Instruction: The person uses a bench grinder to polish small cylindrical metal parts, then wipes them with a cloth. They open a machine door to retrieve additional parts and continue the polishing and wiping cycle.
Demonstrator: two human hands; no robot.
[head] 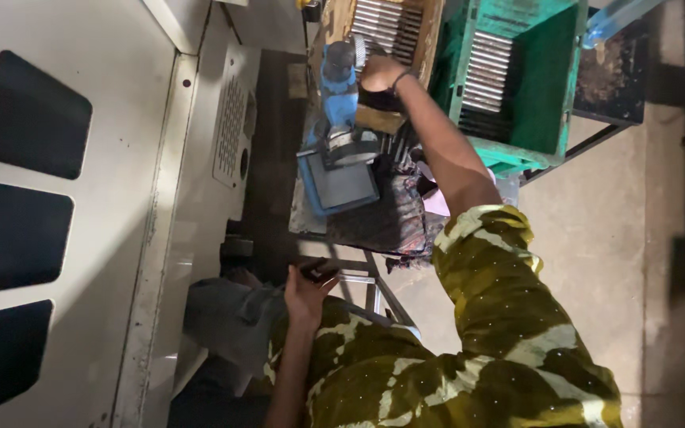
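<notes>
My right hand [382,73] reaches forward, fingers curled, at the top of a blue bench machine [338,95]. It seems to grip a dark handle there, beside the machine's grey round head. The hand has a dark band on its wrist. Just beyond it a wooden box [430,40] holds several shiny metal rods [386,24]. My left hand [308,289] is low and near my body, closed around a small dark rod-like piece next to the metal stand's frame [374,293]. My sleeve is yellow-green and patterned.
A green metal crate [552,95] with more rods stands right of the wooden box. A large pale machine cabinet [120,158] with dark windows and a vent grille fills the left side. Dark cloth [390,218] lies on the stand. On the right is concrete floor [636,238].
</notes>
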